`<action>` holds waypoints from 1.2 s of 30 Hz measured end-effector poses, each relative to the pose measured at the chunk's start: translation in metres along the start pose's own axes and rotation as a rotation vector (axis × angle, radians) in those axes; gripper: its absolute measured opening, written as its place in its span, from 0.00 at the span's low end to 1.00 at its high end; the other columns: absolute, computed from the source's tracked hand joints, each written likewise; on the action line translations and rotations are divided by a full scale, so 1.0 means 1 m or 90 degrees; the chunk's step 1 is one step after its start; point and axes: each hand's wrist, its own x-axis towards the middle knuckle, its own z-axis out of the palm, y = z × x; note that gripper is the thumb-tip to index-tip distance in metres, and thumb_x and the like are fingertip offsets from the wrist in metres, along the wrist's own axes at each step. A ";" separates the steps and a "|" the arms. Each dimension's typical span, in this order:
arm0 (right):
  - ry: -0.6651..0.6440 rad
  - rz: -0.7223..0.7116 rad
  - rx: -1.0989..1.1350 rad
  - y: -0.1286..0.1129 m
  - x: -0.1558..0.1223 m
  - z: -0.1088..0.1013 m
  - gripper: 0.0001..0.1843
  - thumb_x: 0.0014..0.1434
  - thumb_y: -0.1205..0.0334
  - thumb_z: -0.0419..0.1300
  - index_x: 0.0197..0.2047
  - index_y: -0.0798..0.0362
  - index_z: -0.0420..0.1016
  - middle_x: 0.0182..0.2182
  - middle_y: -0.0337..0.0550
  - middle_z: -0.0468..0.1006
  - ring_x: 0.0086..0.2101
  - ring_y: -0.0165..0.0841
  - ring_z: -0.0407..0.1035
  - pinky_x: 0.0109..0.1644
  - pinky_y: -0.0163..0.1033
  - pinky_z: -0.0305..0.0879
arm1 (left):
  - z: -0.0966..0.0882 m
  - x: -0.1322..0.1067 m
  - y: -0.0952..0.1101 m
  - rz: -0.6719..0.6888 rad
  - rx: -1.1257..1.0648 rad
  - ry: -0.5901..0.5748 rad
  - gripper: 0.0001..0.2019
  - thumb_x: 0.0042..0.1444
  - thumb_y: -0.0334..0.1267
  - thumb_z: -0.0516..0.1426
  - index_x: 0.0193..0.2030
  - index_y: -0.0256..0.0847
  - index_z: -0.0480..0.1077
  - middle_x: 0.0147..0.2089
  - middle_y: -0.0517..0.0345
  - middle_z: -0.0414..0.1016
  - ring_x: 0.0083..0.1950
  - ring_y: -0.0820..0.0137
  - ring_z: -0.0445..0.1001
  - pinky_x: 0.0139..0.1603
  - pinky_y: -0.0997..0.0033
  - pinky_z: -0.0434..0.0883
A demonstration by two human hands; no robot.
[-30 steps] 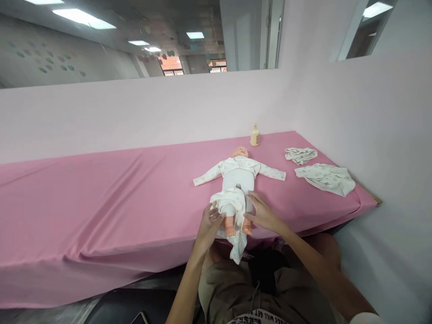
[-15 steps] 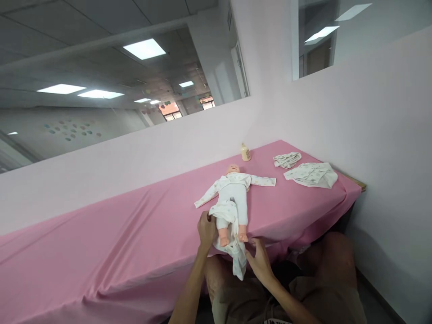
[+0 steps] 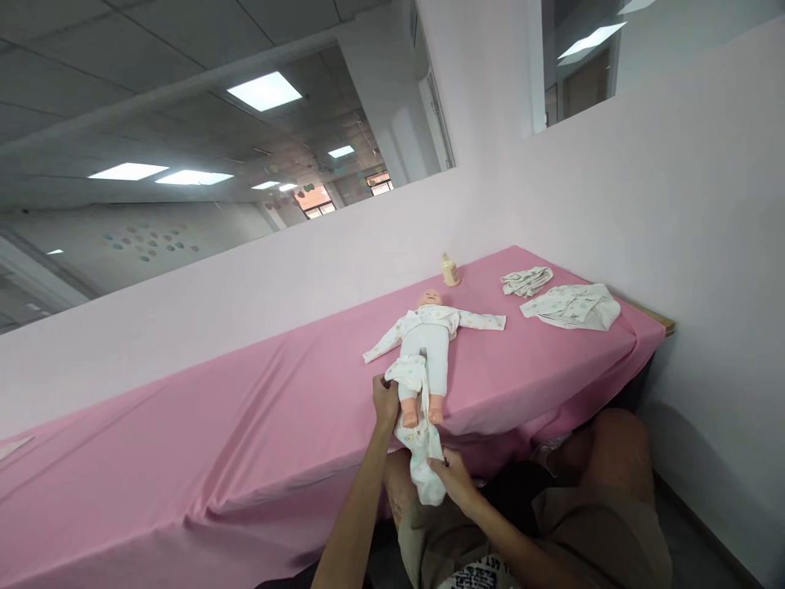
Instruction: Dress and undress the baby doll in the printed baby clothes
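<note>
A baby doll (image 3: 432, 352) lies on its back on the pink-covered table, feet toward me, wearing a white printed top with its arms spread. White printed baby pants (image 3: 423, 458) lie over one of its legs and hang down past the table's front edge. Beside the doll's leg, my left hand (image 3: 386, 399) is closed on the upper part of the pants. My right hand (image 3: 452, 476) pinches the hanging lower part, below the doll's feet. Both bare feet show between the folds of cloth.
A cream pump bottle (image 3: 450, 271) stands near the wall behind the doll's head. Two folded printed cloths, a smaller one (image 3: 527, 281) and a larger one (image 3: 573, 307), lie at the right. The pink tablecloth (image 3: 294, 409) drapes over the front edge, above my knees.
My right hand has moved left and closed on the hanging part of the pants. The left hand keeps its hold near the doll's leg. The view has shifted slightly.
</note>
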 end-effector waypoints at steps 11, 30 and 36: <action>-0.056 -0.196 -0.139 -0.081 -0.025 -0.029 0.04 0.56 0.65 0.54 0.30 0.49 0.67 0.35 0.44 0.72 0.39 0.38 0.68 0.45 0.43 0.64 | -0.017 0.013 0.072 0.282 0.114 -0.313 0.20 0.49 0.39 0.62 0.51 0.43 0.70 0.56 0.49 0.71 0.60 0.57 0.66 0.61 0.61 0.62; 0.049 -0.269 -0.171 -0.161 0.037 -0.047 0.09 0.62 0.61 0.52 0.41 0.52 0.72 0.41 0.45 0.76 0.44 0.36 0.70 0.53 0.44 0.64 | -0.066 0.048 0.135 0.053 -0.046 -0.559 0.13 0.44 0.31 0.56 0.27 0.42 0.52 0.24 0.68 0.59 0.24 0.79 0.59 0.23 0.79 0.53; -0.237 -0.193 -0.087 -0.185 0.116 -0.028 0.18 0.54 0.68 0.57 0.49 0.52 0.71 0.49 0.47 0.76 0.49 0.38 0.70 0.55 0.48 0.66 | -0.063 0.046 0.128 0.003 -0.126 -0.571 0.13 0.42 0.33 0.59 0.33 0.42 0.59 0.25 0.68 0.64 0.23 0.79 0.62 0.24 0.80 0.58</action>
